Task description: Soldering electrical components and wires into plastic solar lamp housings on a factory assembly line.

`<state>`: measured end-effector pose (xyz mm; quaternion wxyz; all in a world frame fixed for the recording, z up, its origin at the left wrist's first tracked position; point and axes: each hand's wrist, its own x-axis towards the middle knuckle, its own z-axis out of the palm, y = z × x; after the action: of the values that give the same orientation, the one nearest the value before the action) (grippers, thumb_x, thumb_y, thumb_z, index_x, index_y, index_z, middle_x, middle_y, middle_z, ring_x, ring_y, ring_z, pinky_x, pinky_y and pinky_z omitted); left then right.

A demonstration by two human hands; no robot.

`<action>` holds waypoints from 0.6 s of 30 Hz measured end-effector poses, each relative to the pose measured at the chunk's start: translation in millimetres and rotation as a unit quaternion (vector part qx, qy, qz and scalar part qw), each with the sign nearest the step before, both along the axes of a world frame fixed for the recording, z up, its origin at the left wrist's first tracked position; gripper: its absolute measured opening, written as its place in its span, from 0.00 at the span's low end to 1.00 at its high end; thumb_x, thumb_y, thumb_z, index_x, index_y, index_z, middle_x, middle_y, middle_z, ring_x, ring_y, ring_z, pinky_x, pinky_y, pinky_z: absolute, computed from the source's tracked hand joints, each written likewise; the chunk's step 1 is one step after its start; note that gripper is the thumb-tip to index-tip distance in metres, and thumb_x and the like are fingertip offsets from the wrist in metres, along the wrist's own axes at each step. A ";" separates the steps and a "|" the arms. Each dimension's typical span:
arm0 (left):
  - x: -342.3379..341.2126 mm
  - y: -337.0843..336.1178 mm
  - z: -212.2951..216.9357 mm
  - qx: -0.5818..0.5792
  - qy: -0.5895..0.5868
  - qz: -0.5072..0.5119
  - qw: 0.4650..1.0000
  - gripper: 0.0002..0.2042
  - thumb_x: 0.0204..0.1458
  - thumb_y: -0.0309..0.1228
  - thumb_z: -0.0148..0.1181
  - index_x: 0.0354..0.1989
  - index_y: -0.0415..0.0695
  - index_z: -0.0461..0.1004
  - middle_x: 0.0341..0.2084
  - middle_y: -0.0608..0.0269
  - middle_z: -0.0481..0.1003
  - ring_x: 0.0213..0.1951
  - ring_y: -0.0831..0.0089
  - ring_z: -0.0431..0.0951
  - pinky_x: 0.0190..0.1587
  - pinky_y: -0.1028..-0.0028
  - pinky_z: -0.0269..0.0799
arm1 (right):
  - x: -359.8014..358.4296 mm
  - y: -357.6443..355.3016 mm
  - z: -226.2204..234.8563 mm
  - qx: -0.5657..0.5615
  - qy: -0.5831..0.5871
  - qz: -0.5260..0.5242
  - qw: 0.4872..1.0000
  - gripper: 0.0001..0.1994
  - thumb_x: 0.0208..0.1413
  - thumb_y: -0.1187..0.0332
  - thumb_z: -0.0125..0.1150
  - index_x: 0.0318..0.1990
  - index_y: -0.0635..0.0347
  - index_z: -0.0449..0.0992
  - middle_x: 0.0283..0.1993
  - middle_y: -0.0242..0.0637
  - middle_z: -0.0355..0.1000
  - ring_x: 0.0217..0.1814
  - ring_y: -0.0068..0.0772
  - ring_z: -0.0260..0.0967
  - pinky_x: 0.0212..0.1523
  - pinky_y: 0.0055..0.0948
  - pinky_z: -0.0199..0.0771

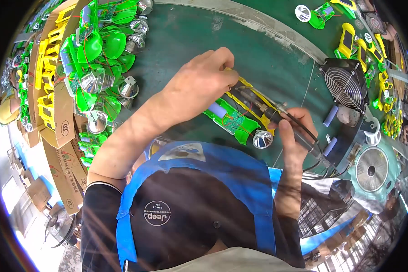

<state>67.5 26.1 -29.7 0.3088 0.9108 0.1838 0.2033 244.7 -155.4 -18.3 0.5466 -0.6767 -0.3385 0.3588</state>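
Pinning the green torch half-shell [231, 119] flat on the bench [190, 54] at centre, the left hand [199, 84] curls its fingers shut over the yellow part at the shell's twelve o'clock edge — steadying it. The right hand [294, 131], at three o'clock, grips the soldering iron [263, 106] pen-style, tip angled into the shell — loose reflector [262, 138] just beside.

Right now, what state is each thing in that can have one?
Left hand: closed, pressing on the yellow part.
Right hand: gripping the soldering iron, tip toward the yellow part.
Green flashlight half: lying open, board and wires exposed.
Silver reflector: loose on the mat, beside the green half.
Black fan: tilted upright; spinning or not cannot be told.
Solder spool: standing, partly wound.
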 end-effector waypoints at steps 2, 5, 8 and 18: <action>3.9 1.4 -2.6 0.046 0.020 -0.009 0.999 0.07 0.41 0.19 0.62 0.29 0.41 0.72 0.36 0.60 0.68 0.33 0.65 0.73 0.36 0.66 0.72 | -2.5 1.8 0.4 0.003 0.006 -0.003 1.000 0.08 0.52 0.75 0.61 0.37 0.68 0.70 0.28 0.39 0.75 0.29 0.23 0.74 0.29 0.20 0.73; 2.3 3.7 -6.6 0.049 0.019 -0.005 0.999 0.06 0.41 0.19 0.61 0.27 0.41 0.71 0.35 0.61 0.68 0.35 0.64 0.74 0.37 0.66 0.72 | -2.9 6.7 0.2 -0.031 -0.015 0.018 0.999 0.09 0.51 0.74 0.62 0.37 0.67 0.70 0.27 0.38 0.75 0.26 0.20 0.72 0.26 0.18 0.71; 1.1 2.0 -6.0 0.059 0.033 0.005 0.998 0.06 0.42 0.19 0.61 0.26 0.41 0.69 0.35 0.61 0.68 0.36 0.64 0.74 0.39 0.65 0.72 | -7.5 10.4 -3.5 -0.012 -0.010 0.003 1.000 0.08 0.52 0.74 0.62 0.37 0.67 0.71 0.26 0.38 0.75 0.24 0.17 0.70 0.23 0.16 0.68; -0.7 -1.7 -13.7 0.069 -0.007 0.015 0.997 0.08 0.42 0.19 0.61 0.29 0.40 0.69 0.36 0.60 0.69 0.36 0.61 0.74 0.39 0.66 0.73 | -7.1 7.9 -0.4 -0.051 -0.012 0.004 0.999 0.08 0.51 0.76 0.61 0.38 0.67 0.70 0.28 0.40 0.75 0.28 0.23 0.75 0.28 0.18 0.72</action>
<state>66.8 24.4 -43.5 0.2429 0.9259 0.1807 0.2261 237.6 -147.4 -18.7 0.5065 -0.7064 -0.3286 0.3695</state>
